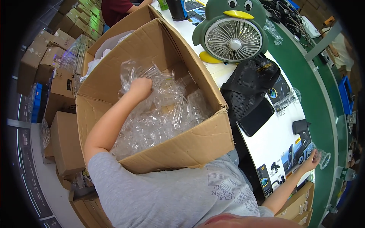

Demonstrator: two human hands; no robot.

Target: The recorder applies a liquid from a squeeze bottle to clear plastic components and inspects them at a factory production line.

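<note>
A large open cardboard box (197, 142) holds a pile of clear plastic pieces (163, 117). My left hand (140, 88) reaches deep into it, fingers curled down around some of the clear pieces near the back of the pile. My right hand (311, 162) is stretched out to the far right over the white table's (266, 144) edge and grips a clear plastic holder (323, 157). Printed dark cards (283, 163) lie on the table just left of that hand.
A green penguin-shaped fan (232, 35), a black mesh bag (249, 89), a black phone (257, 117) and another clear holder (288, 99) sit on the table. A green conveyor (304, 76) runs along the right. Stacked cardboard boxes (57, 57) fill the left. A person in a dark red shirt (116, 9) is at the top.
</note>
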